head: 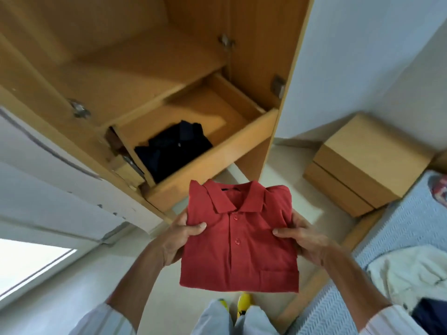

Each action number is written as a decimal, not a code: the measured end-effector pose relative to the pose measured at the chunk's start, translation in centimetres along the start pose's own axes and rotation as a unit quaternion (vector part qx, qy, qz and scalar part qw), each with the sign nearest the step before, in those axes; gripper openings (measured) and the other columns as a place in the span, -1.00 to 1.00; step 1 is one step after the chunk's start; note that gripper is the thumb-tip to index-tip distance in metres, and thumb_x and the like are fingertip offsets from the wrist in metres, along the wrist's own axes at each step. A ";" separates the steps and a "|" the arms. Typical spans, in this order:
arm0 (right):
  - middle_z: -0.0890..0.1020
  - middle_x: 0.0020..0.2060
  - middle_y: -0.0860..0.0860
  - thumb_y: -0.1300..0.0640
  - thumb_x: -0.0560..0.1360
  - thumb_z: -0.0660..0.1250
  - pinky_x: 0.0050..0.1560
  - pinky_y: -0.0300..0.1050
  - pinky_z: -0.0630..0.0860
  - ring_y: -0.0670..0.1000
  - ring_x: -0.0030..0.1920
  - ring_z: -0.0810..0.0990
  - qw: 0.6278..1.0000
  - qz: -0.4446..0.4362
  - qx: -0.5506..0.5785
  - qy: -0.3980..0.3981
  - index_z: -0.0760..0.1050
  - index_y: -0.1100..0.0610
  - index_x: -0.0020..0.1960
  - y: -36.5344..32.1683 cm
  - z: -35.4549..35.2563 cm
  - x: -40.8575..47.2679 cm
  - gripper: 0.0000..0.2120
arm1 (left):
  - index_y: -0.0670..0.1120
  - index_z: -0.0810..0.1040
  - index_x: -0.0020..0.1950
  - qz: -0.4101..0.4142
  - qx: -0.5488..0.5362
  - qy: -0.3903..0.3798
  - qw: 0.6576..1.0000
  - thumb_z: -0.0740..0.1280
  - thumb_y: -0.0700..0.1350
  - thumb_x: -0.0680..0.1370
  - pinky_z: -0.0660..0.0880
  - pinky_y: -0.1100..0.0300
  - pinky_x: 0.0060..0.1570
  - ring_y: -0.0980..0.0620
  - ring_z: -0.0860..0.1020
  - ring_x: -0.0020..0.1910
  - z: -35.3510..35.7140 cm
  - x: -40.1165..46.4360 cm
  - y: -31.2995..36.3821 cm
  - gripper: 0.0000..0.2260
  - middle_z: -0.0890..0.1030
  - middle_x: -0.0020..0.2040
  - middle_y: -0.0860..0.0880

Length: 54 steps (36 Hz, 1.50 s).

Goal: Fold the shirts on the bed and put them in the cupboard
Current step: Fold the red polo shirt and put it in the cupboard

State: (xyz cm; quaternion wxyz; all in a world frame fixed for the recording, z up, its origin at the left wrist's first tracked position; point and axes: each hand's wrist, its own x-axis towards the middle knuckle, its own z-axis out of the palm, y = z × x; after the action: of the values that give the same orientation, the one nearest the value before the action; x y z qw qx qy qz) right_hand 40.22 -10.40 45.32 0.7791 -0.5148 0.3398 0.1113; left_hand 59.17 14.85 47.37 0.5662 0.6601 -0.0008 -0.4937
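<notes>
A folded red polo shirt [242, 243] is held flat in front of me, collar pointing away. My left hand [180, 235] grips its left edge and my right hand [304, 238] grips its right edge, thumbs on top. Just beyond the shirt, the wooden cupboard [135, 68] stands with its drawer [217, 163] pulled out. A folded dark navy shirt [174, 151] lies in the drawer's left part. On the bed [411, 213] at the right lie a white shirt [408, 269] and a dark garment [430, 315].
A white cupboard door [60, 189] hangs open at the left. A wooden bedside cabinet [365, 163] stands by the wall at the right, between cupboard and bed. Pale floor lies below, with my yellow shoes [243, 303] under the shirt.
</notes>
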 end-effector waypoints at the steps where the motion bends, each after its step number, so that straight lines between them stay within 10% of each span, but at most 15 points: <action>1: 0.67 0.25 0.03 0.32 0.44 0.51 0.28 0.24 0.56 0.13 0.25 0.65 1.000 0.001 0.005 -0.002 0.40 -0.10 0.45 -0.2 0.2 -0.3 -0.32 | 0.06 0.46 0.31 0.000 0.000 0.002 1.000 0.40 -0.30 0.57 0.64 0.10 0.00 -0.01 0.69 0.08 0.4 -0.1 0.0 -0.60 0.68 0.16 -0.03; 7: 0.67 0.25 0.02 0.36 0.49 0.45 0.28 0.26 0.55 0.13 0.25 0.65 0.998 -0.026 -0.038 -0.042 0.41 -0.12 0.43 -7.5 1.3 2.7 -0.36 | 0.05 0.41 0.36 0.046 -0.030 0.055 0.997 0.37 -0.30 0.60 0.63 0.21 -0.18 0.02 0.69 0.02 -0.1 -0.6 4.6 -0.59 0.64 0.17 -0.03; 22: 0.64 0.25 0.06 0.42 0.41 0.47 0.13 0.41 0.59 0.23 0.27 0.59 0.992 0.020 -0.107 -0.057 0.53 -0.15 0.34 -21.1 3.3 20.7 -0.35 | 0.19 0.23 0.60 0.080 -0.016 0.190 0.978 0.34 -0.27 0.61 0.44 -0.06 0.39 -0.01 0.51 0.31 -5.8 12.1 13.3 -0.35 0.48 0.42 0.03; 29: 0.67 0.22 0.13 0.39 0.33 0.52 0.26 0.33 0.55 0.23 0.26 0.63 0.982 0.039 -0.151 -0.105 0.50 0.10 0.39 -26.0 6.1 28.9 -0.34 | 0.16 0.30 0.55 0.089 -0.020 0.257 0.962 0.29 -0.30 0.63 0.49 0.15 0.06 0.13 0.55 0.10 -9.5 17.3 16.1 -0.43 0.56 0.28 0.02; 33: 0.68 0.20 0.00 0.47 0.47 0.36 0.24 0.26 0.58 0.15 0.24 0.62 0.976 0.050 -0.194 -0.089 0.46 -0.23 0.37 -27.9 8.6 32.2 -0.29 | 0.08 0.43 0.48 0.080 -0.052 0.299 0.949 0.24 -0.36 0.63 0.48 0.26 -0.19 0.14 0.60 0.00 -11.3 19.2 16.7 -0.50 0.63 0.14 0.02; 42: 0.71 0.10 -0.07 0.54 0.49 0.23 0.11 0.12 0.63 0.06 0.16 0.65 0.968 0.075 -0.214 -0.107 0.39 -0.29 0.35 -28.0 11.8 38.3 -0.23 | 0.09 0.43 0.48 0.079 -0.056 0.384 0.918 0.18 -0.42 0.58 0.45 0.32 0.02 0.01 0.53 0.27 -13.8 21.9 16.7 -0.43 0.56 0.27 0.05; 48: 0.63 0.21 0.04 0.36 0.48 0.43 0.13 0.29 0.62 0.17 0.14 0.66 0.942 0.136 -0.290 -0.098 0.30 -0.23 0.44 -24.4 10.7 39.9 -0.28 | 0.13 0.05 0.65 -0.070 -0.001 0.406 0.911 0.46 -0.06 0.49 0.44 0.04 0.18 -0.22 0.43 0.40 -13.4 21.9 13.0 -0.16 0.39 0.46 -0.07; 54: 0.38 0.50 0.03 0.36 0.32 0.60 0.38 0.04 0.43 0.12 0.48 0.35 0.896 0.117 -0.407 -0.137 0.07 -0.01 0.62 -21.9 9.2 39.5 0.06 | 0.04 -0.41 0.61 -0.180 0.139 0.344 0.911 0.60 -0.21 0.36 0.49 0.07 0.25 -0.15 0.48 0.35 -11.4 22.0 9.9 0.27 0.32 0.55 -0.16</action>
State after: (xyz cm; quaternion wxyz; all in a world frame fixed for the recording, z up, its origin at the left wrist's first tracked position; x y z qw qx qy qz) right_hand 84.91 -19.00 37.97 0.5222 -0.7231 0.2126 0.3991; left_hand 83.42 7.51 39.00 0.3358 0.8499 0.2443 -0.3243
